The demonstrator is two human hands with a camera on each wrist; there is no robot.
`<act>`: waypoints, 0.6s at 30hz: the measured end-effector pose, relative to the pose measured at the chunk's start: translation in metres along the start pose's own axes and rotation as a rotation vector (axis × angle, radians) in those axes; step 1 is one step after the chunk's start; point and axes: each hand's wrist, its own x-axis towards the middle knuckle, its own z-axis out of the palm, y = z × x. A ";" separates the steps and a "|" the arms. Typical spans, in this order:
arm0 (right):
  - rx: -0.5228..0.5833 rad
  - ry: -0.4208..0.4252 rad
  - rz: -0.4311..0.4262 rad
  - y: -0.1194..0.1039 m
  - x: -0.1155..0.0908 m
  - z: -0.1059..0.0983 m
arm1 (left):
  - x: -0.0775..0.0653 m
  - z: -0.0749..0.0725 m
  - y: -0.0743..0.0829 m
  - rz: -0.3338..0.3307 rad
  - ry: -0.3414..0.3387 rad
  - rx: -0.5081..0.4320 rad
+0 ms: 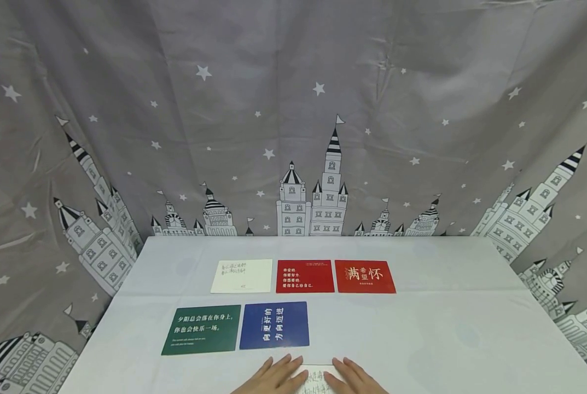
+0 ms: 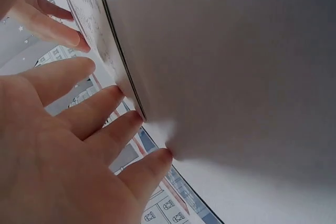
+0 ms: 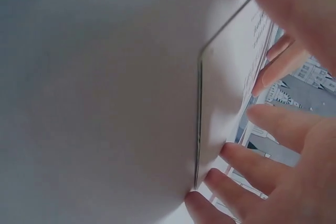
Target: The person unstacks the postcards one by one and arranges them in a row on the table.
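Observation:
A white card with handwriting (image 1: pixel 315 378) lies at the table's front edge in the head view, cut off by the frame's bottom. My left hand (image 1: pixel 271 377) rests on its left side with fingers spread, and my right hand (image 1: pixel 356 378) mirrors it on the right side. In the left wrist view, straight fingertips touch the card (image 2: pixel 84 11) along its edge, while the little finger reaches past onto the tablecloth. The right wrist view shows spread fingers (image 3: pixel 241 187) along the card's other edge, the thumb near a rounded corner. Neither hand curls round it.
Beyond the hands lie a green card (image 1: pixel 202 329) and a blue card (image 1: pixel 274 325). A farther row holds a cream card (image 1: pixel 241 276), a red card (image 1: pixel 305 277) and an orange-red card (image 1: pixel 365 277). A grey curtain (image 1: pixel 254 109) with castles hangs behind the white table (image 1: pixel 446 339).

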 end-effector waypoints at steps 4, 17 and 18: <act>0.006 0.028 -0.023 0.000 -0.001 0.003 | -0.001 0.002 0.002 0.010 0.025 0.025; 0.005 0.101 -0.120 0.008 0.000 0.007 | -0.002 0.006 0.001 0.032 0.070 0.040; 0.005 0.104 -0.127 0.008 0.000 0.007 | -0.002 0.006 0.001 0.038 0.074 0.044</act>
